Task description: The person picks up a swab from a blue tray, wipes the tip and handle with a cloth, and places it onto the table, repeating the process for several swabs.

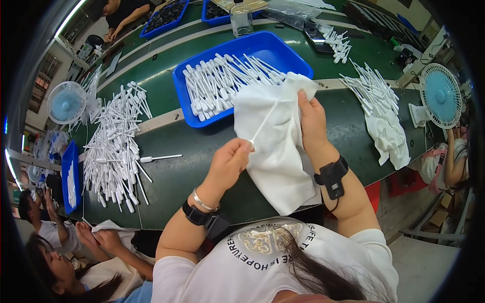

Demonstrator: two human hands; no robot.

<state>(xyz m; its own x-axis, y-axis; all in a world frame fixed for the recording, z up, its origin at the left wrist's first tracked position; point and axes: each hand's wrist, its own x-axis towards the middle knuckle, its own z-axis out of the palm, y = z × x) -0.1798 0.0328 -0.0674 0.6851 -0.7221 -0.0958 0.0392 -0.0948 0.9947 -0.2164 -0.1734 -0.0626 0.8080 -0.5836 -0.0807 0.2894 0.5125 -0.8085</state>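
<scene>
My left hand (226, 162) is closed in a pinch on the end of a slim white stick (265, 120), whose shaft slants up and right across a white cloth (273, 166). The upper edge of that cloth is gripped by my right hand (312, 120), thumb on top and the other fingers mostly hidden behind. The cloth hangs down toward the table's near edge and covers part of a blue tray (295, 63). Many white sticks with thicker ends (214, 83) lie in the tray. One loose stick (161, 158) rests left of my left hand.
A large heap of white sticks (108, 151) covers the table's left. More sticks (373, 91) lie at right beside a crumpled white cloth (389, 139). Fans (440, 96) stand at both sides. A glass bottle (241, 20) is behind the tray. Co-workers sit at left.
</scene>
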